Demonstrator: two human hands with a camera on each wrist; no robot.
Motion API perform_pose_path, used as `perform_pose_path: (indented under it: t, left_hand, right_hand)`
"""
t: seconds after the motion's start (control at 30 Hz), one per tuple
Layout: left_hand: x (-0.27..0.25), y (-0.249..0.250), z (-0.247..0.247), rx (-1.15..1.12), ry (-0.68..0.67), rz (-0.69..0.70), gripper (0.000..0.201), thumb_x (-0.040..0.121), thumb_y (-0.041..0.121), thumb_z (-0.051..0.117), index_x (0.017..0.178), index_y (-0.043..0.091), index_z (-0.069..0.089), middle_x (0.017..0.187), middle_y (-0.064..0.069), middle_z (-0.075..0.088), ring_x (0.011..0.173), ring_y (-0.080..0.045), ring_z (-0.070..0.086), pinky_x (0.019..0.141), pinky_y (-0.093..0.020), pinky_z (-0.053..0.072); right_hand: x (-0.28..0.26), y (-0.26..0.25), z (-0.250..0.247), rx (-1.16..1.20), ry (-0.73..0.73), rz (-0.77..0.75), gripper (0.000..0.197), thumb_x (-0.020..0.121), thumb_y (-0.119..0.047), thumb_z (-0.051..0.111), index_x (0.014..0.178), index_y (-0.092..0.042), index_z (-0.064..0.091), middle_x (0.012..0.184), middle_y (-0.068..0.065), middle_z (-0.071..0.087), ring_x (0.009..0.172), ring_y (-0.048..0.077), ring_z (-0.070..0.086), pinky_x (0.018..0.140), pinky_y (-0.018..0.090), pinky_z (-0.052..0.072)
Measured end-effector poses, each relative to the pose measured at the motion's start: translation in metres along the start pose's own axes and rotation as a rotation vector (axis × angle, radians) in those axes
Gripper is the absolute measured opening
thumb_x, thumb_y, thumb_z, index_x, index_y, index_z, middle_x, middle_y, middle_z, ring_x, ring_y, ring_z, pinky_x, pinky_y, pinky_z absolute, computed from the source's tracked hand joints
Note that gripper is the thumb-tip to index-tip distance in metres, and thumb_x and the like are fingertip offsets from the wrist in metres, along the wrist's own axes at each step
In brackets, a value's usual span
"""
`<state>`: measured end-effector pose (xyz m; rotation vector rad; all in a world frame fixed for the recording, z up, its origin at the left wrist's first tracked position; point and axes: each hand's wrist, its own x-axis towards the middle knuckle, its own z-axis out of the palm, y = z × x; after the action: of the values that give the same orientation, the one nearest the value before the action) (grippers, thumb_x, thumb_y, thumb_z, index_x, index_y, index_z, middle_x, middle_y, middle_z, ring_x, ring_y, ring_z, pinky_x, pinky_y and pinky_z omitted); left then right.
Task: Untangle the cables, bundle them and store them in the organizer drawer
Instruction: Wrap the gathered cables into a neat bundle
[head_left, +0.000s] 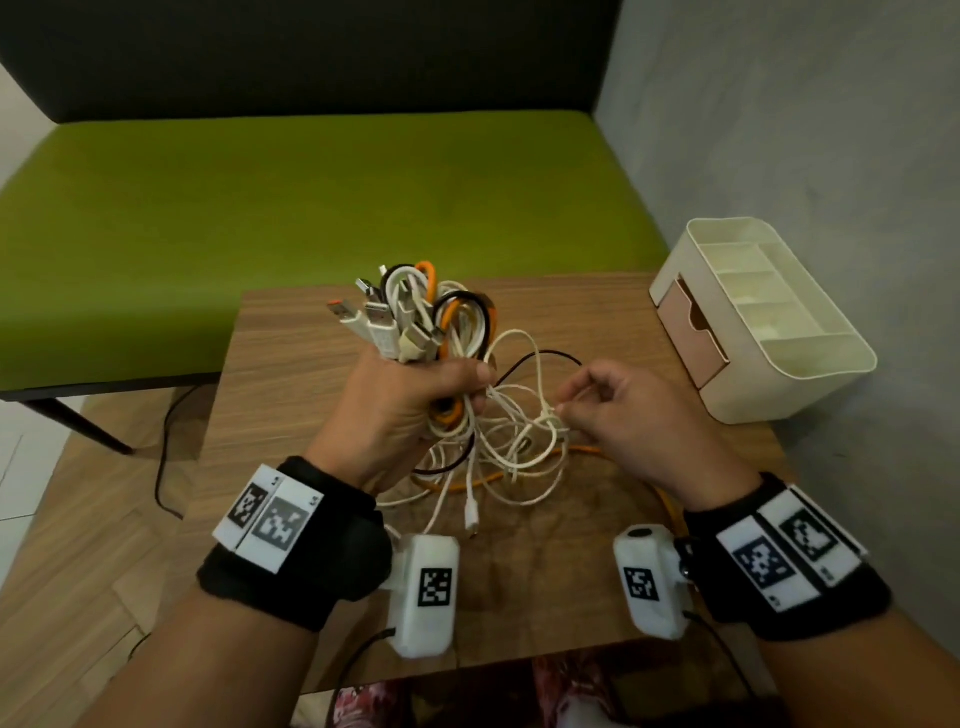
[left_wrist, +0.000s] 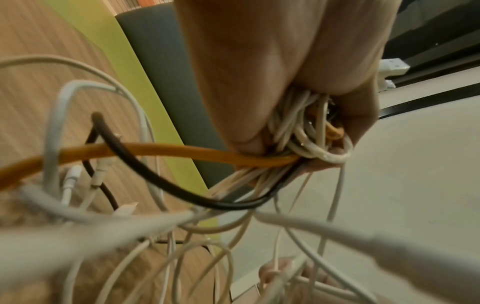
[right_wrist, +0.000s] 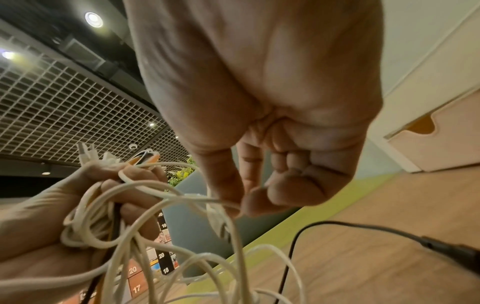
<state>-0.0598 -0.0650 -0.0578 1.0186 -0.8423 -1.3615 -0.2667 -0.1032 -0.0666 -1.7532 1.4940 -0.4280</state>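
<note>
Our left hand (head_left: 400, 400) fists the cables (head_left: 415, 322) tight, plugs sticking up above the table (head_left: 291, 374) | our right hand (head_left: 618, 410) pinches one white strand (head_left: 545, 415) between thumb and fingertips | loose loops hang onto the table | organizer (head_left: 769, 322) at right, drawer (head_left: 693, 332) partly open, contents unseen.

Numbers 17, 18, 19, 20 on background panels (right_wrist: 163, 261).
</note>
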Motion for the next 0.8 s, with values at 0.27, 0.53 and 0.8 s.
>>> perform_pose_path:
  t: [0.27,0.53,0.8]
  left_hand:
    - [-0.001,0.002,-0.002,0.075,-0.008,-0.013,0.021,0.059,0.002,0.075,0.073,0.018,0.073,0.068,-0.017,0.059,0.052,-0.022,0.056,0.056,-0.03,0.046]
    - [-0.003,0.003,0.002,0.213,-0.02,-0.044,0.02,0.053,0.014,0.076,0.072,0.01,0.072,0.068,-0.024,0.059,0.055,-0.026,0.053,0.064,-0.041,0.038]
    - [0.001,-0.005,0.001,0.307,0.108,0.038,0.012,0.076,-0.006,0.07,0.078,-0.009,0.059,0.057,-0.012,0.063,0.054,-0.024,0.059,0.055,-0.028,0.045]
  right_hand:
    - [-0.002,-0.009,-0.004,0.507,-0.178,-0.13,0.025,0.086,-0.004,0.07,0.099,-0.025,0.071,0.095,-0.005,0.073,0.088,0.014,0.068,0.081,0.032,0.056]
    - [0.007,0.0,-0.008,-0.027,0.494,-0.367,0.027,0.094,-0.034,0.064,0.074,-0.017,0.059,0.064,-0.001,0.055,0.06,0.01,0.051,0.053,0.021,0.039]
    - [0.003,-0.019,-0.002,0.715,0.028,0.029,0.024,0.099,-0.015,0.055,0.082,-0.004,0.067,0.059,0.006,0.066,0.045,0.01,0.056,0.037,0.02,0.038]
